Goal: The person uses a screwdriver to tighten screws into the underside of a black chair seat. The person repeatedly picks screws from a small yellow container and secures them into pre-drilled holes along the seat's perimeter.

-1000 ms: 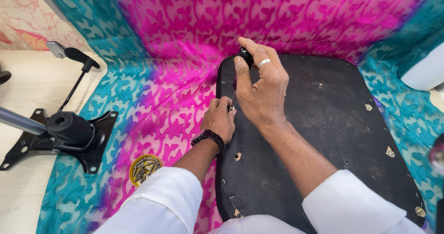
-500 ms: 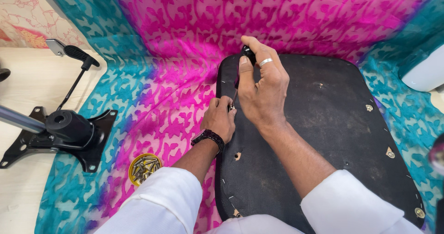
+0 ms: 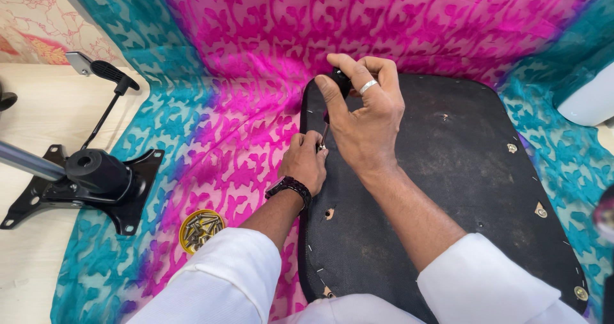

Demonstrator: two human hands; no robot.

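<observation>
A screwdriver [image 3: 337, 84] is being gripped tight by the right hand [image 3: 364, 116], its tip being steadied by the left hand [image 3: 306, 164] on the seat [image 3: 460, 170].

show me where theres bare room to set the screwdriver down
Bare: the seat base right of the right hand, and the cloth between the bracket and the left hand. Crowded: the base's left edge, where both hands meet at the screwdriver, and near the screw dish.

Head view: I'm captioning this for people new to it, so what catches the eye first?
The pink and teal patterned cloth fills the frame. At centre right lies a black seat base, where the right hand grips a screwdriver upright and the left hand steadies its tip. A black chair mechanism sits at left.
</observation>
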